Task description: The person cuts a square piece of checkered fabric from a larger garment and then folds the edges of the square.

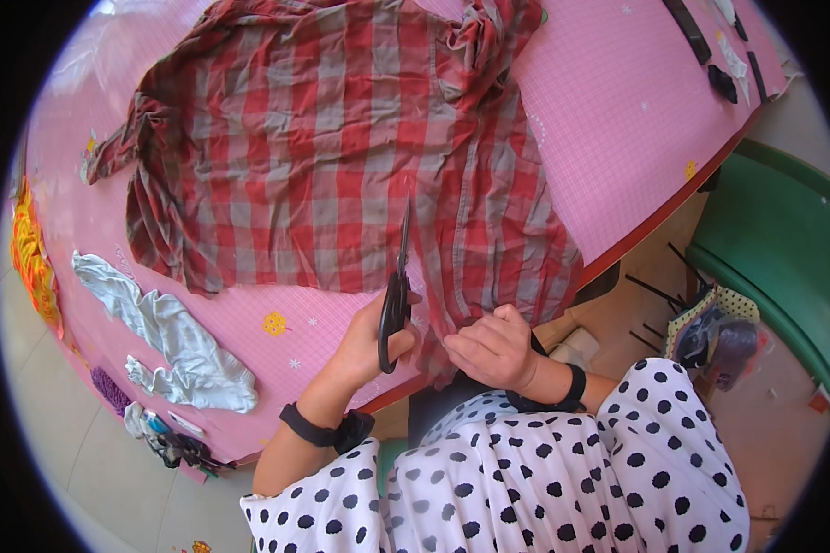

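Note:
A red and grey checked shirt (290, 175) lies spread and wrinkled across the table. My left hand (360, 346) is closed around the black handles of a pair of scissors (395, 309). Their blades point away from me and reach into the shirt's lower part, where a slit runs up from the near edge. Pink tablecloth shows in the slit. To the right of the scissors, my right hand (493, 350) grips the shirt's near edge in closed fingers. That part of the cloth hangs over the table's front edge.
A pink patterned cloth covers the table (609, 120). A pale blue garment (180, 341) lies at the left, with an orange cloth (32, 253) at the far left edge. Dark strips (687, 29) lie at the far right. A green chair (765, 253) stands right of the table.

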Tool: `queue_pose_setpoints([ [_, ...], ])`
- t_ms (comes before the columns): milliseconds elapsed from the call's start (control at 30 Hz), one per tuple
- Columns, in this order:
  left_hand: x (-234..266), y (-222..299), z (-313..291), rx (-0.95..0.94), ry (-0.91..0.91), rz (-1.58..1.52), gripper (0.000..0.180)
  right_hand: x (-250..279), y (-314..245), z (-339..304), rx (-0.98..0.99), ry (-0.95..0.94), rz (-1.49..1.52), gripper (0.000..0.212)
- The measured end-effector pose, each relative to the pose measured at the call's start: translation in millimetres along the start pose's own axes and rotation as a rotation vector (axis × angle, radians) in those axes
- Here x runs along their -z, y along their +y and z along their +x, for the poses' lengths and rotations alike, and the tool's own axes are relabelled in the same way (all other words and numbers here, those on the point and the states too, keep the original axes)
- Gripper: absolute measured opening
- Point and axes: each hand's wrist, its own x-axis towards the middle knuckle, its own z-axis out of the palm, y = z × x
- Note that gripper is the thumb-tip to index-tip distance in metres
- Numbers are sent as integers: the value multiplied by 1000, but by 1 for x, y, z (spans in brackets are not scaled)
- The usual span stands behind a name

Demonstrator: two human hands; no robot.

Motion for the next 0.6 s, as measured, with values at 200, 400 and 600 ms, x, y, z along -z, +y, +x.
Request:
queue_pose_setpoints([
  [200,0,2,10,-60,35,26,50,1,-2,-6,-1,-24,21,32],
  [400,5,7,12,8,9,25,57,0,1,-7,0,-29,23,33],
  [600,1,9,9,-24,20,33,48,1,3,-7,0,-33,16,33],
])
